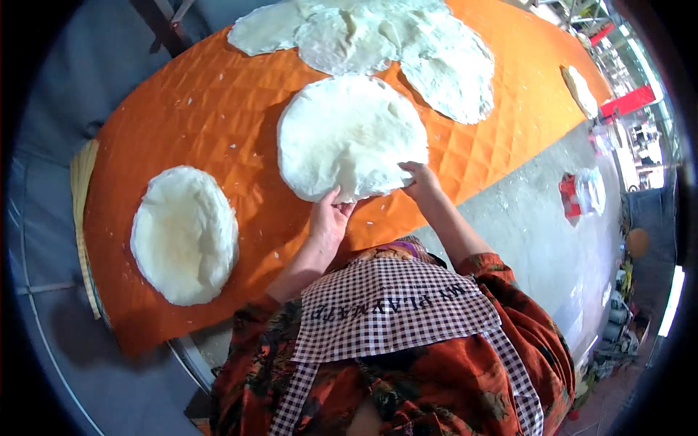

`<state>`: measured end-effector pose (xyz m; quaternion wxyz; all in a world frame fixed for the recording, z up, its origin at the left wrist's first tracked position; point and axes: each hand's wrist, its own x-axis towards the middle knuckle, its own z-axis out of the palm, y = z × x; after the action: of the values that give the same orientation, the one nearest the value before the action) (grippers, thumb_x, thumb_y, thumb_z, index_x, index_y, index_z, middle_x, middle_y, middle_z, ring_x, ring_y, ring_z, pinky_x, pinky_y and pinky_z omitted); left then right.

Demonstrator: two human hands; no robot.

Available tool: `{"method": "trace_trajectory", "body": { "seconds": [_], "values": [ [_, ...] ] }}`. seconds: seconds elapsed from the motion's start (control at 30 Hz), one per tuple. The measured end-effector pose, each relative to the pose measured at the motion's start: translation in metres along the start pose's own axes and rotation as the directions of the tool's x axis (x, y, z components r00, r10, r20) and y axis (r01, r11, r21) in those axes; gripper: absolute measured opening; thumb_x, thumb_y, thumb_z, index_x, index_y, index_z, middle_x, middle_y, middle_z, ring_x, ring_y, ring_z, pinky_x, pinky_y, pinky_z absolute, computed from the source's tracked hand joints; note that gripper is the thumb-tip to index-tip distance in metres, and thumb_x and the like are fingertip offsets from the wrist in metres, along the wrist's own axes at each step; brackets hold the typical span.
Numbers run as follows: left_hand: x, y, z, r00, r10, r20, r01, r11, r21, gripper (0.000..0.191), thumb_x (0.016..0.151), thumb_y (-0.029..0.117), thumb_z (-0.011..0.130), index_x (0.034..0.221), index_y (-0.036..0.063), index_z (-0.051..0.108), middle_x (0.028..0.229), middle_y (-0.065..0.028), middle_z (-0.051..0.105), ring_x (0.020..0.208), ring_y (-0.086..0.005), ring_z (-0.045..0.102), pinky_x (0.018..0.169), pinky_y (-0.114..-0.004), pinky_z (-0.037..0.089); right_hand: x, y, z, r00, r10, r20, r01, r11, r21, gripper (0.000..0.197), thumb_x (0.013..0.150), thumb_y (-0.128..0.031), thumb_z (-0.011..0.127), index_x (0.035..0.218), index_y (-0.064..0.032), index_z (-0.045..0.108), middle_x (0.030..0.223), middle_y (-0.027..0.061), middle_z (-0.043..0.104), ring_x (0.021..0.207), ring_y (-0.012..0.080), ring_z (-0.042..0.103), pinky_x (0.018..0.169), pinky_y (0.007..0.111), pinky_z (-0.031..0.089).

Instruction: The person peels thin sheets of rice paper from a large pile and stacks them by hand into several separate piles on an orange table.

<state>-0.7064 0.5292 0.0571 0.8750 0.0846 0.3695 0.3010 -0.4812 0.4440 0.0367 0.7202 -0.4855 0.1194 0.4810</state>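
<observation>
A round, white, soft-looking fibre pad, perhaps silk floss, is gripped at its near edge by both hands above the orange cloth. My left hand pinches the rim at the bottom, thumb on top and fingers partly hidden beneath. At the lower right of the rim, my right hand holds the edge between thumb and fingers. A shallow crease runs up the pad from between the hands. To the left lies a similar oval pad with a thick, raised rim, touched by neither hand.
Several overlapping white pads lie at the far side of the orange-covered table. Another white piece rests near the right end. Concrete floor shows beyond the table's edge, with a red-and-clear plastic bag on it.
</observation>
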Motion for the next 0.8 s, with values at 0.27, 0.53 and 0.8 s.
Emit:
{"method": "trace_trajectory", "body": {
  "seconds": [0.27, 0.53, 0.8],
  "values": [
    [0.018, 0.059, -0.019, 0.988, 0.154, 0.011, -0.154, 0.978, 0.139, 0.049, 0.084, 0.039, 0.061, 0.115, 0.0030, 0.048, 0.112, -0.0111, 0.055, 0.101, -0.0209, 0.054, 0.084, -0.039, 0.045, -0.023, -0.038, -0.050, 0.998, 0.008, 0.066, 0.008, 0.972, -0.235, 0.045, 0.075, 0.002, 0.054, 0.119, 0.0022, 0.045, 0.108, 0.0168, 0.056, 0.095, 0.0312, 0.059, 0.080, 0.044, 0.051],
    [0.038, 0.078, 0.021, 0.924, 0.362, -0.121, -0.220, 0.764, 0.606, 0.045, 0.069, 0.015, 0.070, 0.104, -0.0034, 0.047, 0.099, -0.0131, 0.055, 0.092, -0.0229, 0.054, 0.080, -0.037, 0.046, -0.023, -0.034, -0.037, 0.997, 0.074, -0.026, -0.074, 0.997, -0.024, 0.049, 0.078, -0.011, 0.056, 0.124, 0.0013, 0.041, 0.114, 0.0173, 0.054, 0.103, 0.0323, 0.055, 0.088, 0.044, 0.046],
    [-0.011, -0.009, 0.002, 0.889, 0.447, -0.102, -0.289, 0.719, 0.632, 0.036, 0.076, 0.006, 0.063, 0.106, 0.0026, 0.044, 0.104, -0.0087, 0.050, 0.096, -0.0174, 0.048, 0.086, -0.032, 0.039, -0.019, -0.083, -0.066, 0.966, 0.109, 0.235, -0.084, 0.990, -0.112, 0.056, 0.080, -0.027, 0.054, 0.127, -0.0006, 0.041, 0.120, 0.0139, 0.053, 0.108, 0.0282, 0.052, 0.093, 0.041, 0.042]
  ]
}}
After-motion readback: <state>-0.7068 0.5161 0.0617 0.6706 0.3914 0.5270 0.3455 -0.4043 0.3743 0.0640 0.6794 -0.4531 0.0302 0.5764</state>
